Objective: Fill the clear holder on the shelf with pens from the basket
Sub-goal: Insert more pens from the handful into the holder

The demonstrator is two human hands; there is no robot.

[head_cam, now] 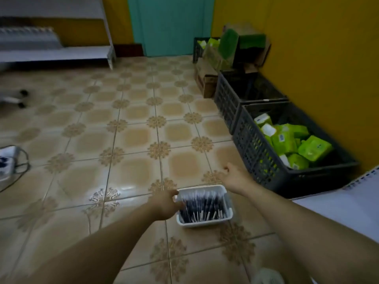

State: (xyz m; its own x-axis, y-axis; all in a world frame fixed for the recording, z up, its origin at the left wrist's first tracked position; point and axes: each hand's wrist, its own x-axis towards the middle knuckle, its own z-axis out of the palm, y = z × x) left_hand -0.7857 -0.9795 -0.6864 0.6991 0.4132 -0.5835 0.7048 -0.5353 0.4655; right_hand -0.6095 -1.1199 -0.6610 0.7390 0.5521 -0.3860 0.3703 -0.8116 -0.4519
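In the head view, the left hand (167, 203) reaches over the left rim of the white basket (202, 222), which sits on the tiled floor (123, 140). Its fingers dip in among the pens (203, 206) packed inside; blur hides whether they pinch one, so I cannot tell their grip. The right hand (233, 177) hovers just beyond the basket's far right corner, fingers relaxed, holding nothing. Right of those fingers stands a dark crate (252, 152) with green packs (303, 144); a second dark crate (227, 95) stands behind it. Far beyond the left fingers is a white shelf unit (55, 52).
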